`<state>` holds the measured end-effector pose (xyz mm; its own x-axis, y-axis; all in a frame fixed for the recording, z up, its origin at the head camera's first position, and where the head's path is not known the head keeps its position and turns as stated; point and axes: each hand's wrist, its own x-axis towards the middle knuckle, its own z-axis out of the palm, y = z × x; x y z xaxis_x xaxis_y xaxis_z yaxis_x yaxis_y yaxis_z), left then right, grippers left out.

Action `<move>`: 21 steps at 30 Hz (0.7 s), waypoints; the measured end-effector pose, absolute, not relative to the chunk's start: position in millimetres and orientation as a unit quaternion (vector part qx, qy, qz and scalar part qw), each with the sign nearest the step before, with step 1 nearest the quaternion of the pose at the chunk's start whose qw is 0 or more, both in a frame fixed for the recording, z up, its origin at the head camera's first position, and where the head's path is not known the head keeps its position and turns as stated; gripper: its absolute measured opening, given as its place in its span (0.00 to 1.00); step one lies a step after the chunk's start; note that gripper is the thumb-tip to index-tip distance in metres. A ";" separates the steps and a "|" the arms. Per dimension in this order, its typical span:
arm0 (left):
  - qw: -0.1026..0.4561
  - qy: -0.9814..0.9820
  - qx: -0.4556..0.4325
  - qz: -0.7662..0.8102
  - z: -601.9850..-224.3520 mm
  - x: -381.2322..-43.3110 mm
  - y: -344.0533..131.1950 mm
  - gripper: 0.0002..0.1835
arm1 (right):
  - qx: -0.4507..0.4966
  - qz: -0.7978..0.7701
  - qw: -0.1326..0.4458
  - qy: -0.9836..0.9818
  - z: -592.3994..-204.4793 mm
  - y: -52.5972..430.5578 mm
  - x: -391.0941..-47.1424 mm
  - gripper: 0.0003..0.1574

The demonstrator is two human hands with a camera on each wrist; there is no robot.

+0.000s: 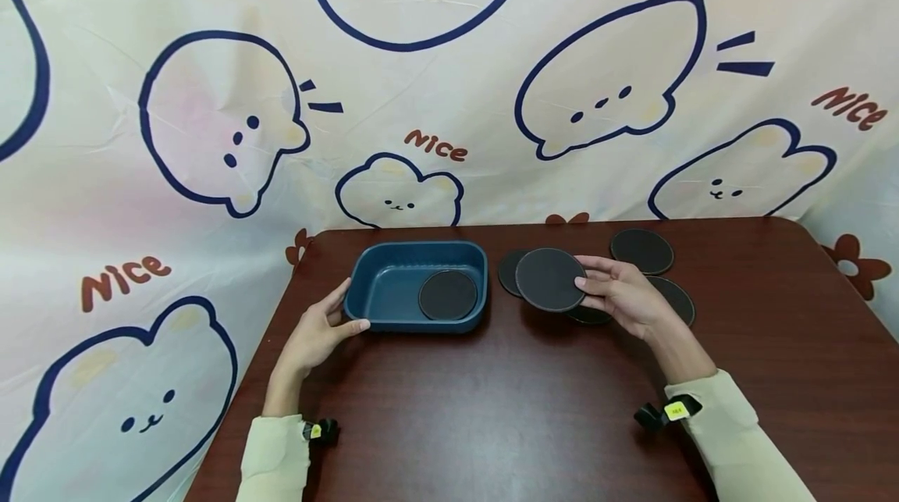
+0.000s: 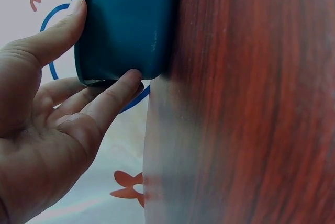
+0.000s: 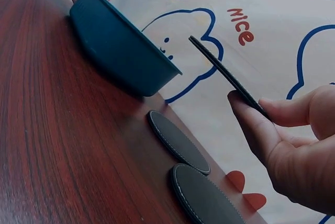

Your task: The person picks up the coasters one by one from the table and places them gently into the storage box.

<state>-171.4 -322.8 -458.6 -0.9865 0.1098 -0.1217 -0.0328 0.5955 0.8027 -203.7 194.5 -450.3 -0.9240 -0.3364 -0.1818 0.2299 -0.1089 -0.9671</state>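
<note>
- Pale-green sleeves (image 1: 723,420) are nearest the head camera, with a black wrist camera (image 1: 663,411) at the right cuff, over a dark red-brown wood-grain bench (image 1: 449,416).
- Right hand (image 1: 621,293): thumb and fingers pinch the right edge of a thin, round black leather-look coaster (image 1: 550,279), raised off the bench.
- This held coaster is right of the deep blue, rounded-rectangular tray (image 1: 392,293), near its right end wall but outside it; being round, it has no long axis.
- The tray's long axis runs left to right across the bench, roughly pointing at the held coaster.
- Left hand (image 1: 319,334): it grips the tray's near-left corner, at the opposite end, so the right hand is nearer the tray's right end.
- A second black coaster (image 1: 448,295) lies flat inside, towards that right end, leaving the left part bare.
- Four loose black coasters (image 1: 642,251) lie around and beyond the right hand, two partly hidden.
</note>
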 end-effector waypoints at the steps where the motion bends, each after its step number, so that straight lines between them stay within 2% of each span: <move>1: 0.079 0.890 0.022 0.449 -458.7 -171.4 -323.1 0.50 | -0.042 -0.743 0.191 0.640 -450.1 193.0 -204.3 0.44; 21: 0.075 0.876 0.041 0.475 -456.2 -172.5 -323.5 0.47 | -0.056 -0.723 0.214 0.654 -449.0 149.8 -220.0 0.40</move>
